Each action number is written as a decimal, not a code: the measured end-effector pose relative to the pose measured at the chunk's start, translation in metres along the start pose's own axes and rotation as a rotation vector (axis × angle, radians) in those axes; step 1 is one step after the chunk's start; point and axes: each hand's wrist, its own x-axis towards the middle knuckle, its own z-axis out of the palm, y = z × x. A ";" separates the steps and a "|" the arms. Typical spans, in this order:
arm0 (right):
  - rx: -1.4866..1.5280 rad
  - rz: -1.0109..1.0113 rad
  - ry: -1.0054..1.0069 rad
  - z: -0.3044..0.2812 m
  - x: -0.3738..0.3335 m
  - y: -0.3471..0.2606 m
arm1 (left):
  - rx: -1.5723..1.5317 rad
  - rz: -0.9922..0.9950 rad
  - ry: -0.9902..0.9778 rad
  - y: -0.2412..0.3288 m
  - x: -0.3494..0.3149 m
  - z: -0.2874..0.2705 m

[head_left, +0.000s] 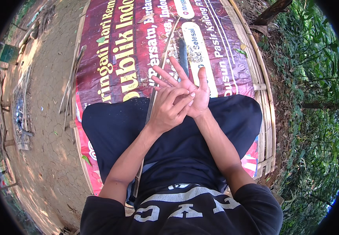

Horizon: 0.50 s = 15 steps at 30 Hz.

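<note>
Over my lap, my right hand (196,92) is turned palm up with its fingers spread. My left hand (168,109) reaches across it, thumb and fingertips pinched together against the right palm. Whatever lies between those fingertips, if anything, is too small to make out. A long thin strip (164,55), like split bamboo, runs from the banner past my left wrist and down across my lap; the left hand and forearm hide part of it. Beyond my fingers lies a narrow, dark blue-grey, blade-like object (183,55), partly covered by the right hand.
I sit cross-legged on a printed red banner (91,78) spread over a bamboo platform (269,113). Small shavings are scattered on the banner. Loose sticks (72,78) lean at the left edge, above cracked bare earth (48,102). Green plants (318,129) grow along the right.
</note>
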 end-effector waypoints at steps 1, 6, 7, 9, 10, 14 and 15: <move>-0.004 0.001 0.000 0.000 0.000 0.000 | -0.003 0.003 0.005 0.000 0.000 0.000; -0.013 0.007 -0.001 0.001 0.000 0.001 | -0.010 0.017 0.028 -0.002 -0.002 -0.001; -0.013 0.008 -0.005 0.001 0.000 0.001 | -0.008 0.019 0.035 -0.002 -0.002 -0.001; -0.014 0.011 -0.012 0.000 0.000 0.001 | 0.006 0.017 0.043 -0.001 -0.001 -0.001; -0.014 0.012 -0.012 0.000 0.000 0.001 | 0.012 0.017 0.047 0.000 -0.001 0.000; -0.013 0.011 -0.008 -0.001 0.000 0.000 | 0.011 0.013 0.053 0.001 0.000 0.000; -0.013 0.010 -0.007 -0.001 0.000 0.001 | 0.013 0.014 0.054 0.001 0.000 0.000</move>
